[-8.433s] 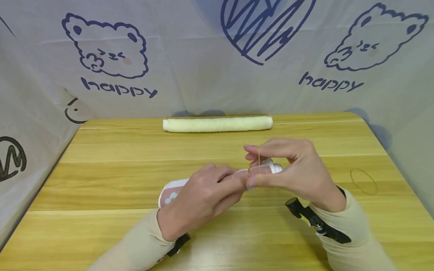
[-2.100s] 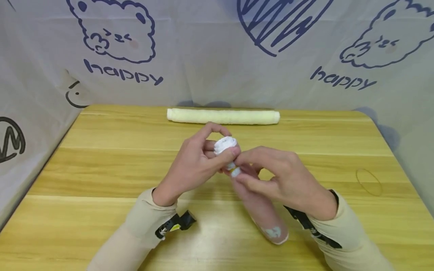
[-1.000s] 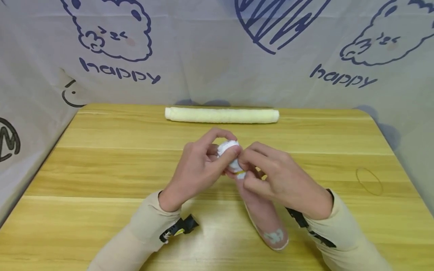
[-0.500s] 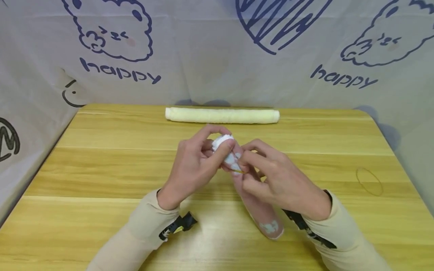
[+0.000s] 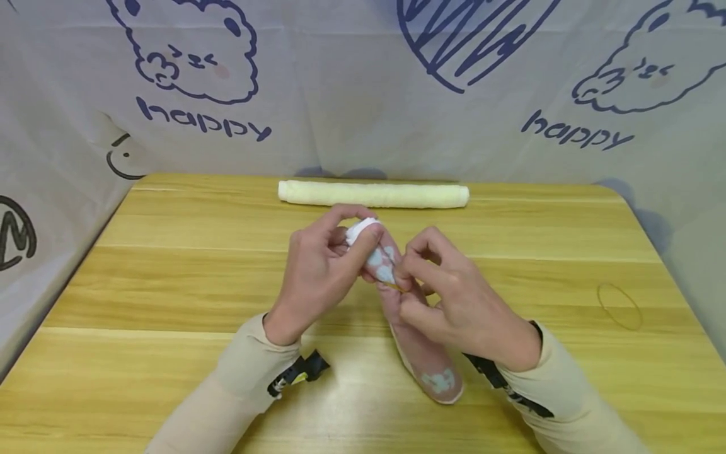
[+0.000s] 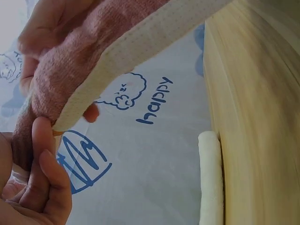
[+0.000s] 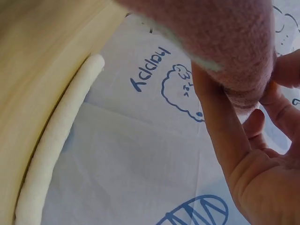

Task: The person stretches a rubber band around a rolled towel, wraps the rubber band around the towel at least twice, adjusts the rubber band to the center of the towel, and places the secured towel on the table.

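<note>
Against doodled cloth (image 5: 340, 94), a left hand (image 5: 317, 271) grips a folded pink towel (image 5: 422, 353) as the right hand (image 5: 456, 293) pinches it at a yellow band (image 5: 392, 286), where steady tension should help.

Blue "happy" (image 5: 203, 120) at left, "happy" (image 5: 577, 130) at right, partial M-like sign (image 5: 16, 234), all on pale cloth (image 5: 351, 120)

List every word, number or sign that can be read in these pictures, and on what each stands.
"happy": on the cloth backdrop, under the left bear drawing.
"happy": on the same cloth, under the right bear drawing.
Black "M"-like mark, left cloth edge: cut off, uncertain.
Outer edges of wrist views: lettering cut off, unreadable.
Yellow label on the left wrist camera: too small to read.
</note>
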`<state>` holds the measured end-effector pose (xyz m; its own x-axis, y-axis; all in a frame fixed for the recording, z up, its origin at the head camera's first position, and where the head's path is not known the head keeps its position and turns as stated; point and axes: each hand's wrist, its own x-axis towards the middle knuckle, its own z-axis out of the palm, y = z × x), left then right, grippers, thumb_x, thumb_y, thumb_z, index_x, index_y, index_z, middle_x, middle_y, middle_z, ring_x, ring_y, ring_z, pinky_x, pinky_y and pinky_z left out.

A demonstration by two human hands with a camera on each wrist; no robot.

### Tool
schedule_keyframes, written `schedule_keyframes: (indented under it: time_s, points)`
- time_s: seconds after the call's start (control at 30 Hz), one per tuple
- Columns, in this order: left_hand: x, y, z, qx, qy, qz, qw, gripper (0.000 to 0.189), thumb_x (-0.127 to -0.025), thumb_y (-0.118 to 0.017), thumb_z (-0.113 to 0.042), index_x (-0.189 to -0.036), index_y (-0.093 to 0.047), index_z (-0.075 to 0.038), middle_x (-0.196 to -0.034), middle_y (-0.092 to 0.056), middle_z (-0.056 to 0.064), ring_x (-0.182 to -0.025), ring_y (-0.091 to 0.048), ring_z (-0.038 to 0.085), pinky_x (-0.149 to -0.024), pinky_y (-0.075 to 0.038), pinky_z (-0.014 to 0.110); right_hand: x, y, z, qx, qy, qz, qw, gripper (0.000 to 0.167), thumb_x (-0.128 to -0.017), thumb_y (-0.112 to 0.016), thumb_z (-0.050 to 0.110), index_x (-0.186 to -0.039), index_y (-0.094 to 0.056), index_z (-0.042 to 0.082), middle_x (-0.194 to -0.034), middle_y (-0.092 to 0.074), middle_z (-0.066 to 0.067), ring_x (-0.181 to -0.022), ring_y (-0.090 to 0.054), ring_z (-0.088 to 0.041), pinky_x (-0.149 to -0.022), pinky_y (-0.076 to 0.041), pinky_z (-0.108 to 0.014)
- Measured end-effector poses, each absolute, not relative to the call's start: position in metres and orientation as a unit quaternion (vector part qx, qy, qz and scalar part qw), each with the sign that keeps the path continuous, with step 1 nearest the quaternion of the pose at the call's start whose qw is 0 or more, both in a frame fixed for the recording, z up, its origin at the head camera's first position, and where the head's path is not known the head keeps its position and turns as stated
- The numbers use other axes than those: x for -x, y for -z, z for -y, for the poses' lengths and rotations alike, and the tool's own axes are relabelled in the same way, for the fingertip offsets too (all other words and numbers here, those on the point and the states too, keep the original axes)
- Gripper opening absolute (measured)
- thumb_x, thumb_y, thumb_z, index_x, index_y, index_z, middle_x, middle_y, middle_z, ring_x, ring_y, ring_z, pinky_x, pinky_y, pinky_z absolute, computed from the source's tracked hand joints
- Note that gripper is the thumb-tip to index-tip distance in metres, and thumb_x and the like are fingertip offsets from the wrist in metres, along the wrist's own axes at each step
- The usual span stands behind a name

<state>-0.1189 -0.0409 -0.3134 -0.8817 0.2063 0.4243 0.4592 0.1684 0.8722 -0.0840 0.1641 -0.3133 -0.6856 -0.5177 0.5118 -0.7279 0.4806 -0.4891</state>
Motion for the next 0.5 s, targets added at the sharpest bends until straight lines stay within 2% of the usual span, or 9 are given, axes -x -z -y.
schedule_keyframes:
  time_s: [0.17,0.5]
  points:
    - [0.1208,0.3134,0.0423,0.206,0.643,0.733,0.082,0.014,-0.099,-0.067,-0.009,-0.11,-0.068,0.001,-0.07,-0.074,0.02,-0.047,-0.066,0.007,-0.045,-0.058,0.033,0.0826,0.3141,-0.1627,-0.356,-0.364,0.851,0.13,0.018,-0.082,-0.06,-0.002,-0.083,-0.058,0.016,-0.095,-0.048,0.001,-0.074,-0.049,-0.003,-0.059,-0.049,-0.017]
    - [0.124,0.3131,0.0449,0.179,0.676,0.71,0.083,0.015,-0.1,-0.065,-0.006,-0.112,-0.067,0.003,-0.069,-0.072,0.026,-0.043,-0.063,0.008,-0.044,-0.058,0.037,0.0801,0.3148,-0.158,-0.356,-0.375,0.849,0.108,0.017,-0.082,-0.058,-0.003,-0.085,-0.056,0.014,-0.089,-0.049,0.001,-0.075,-0.05,-0.003,-0.059,-0.053,-0.02]
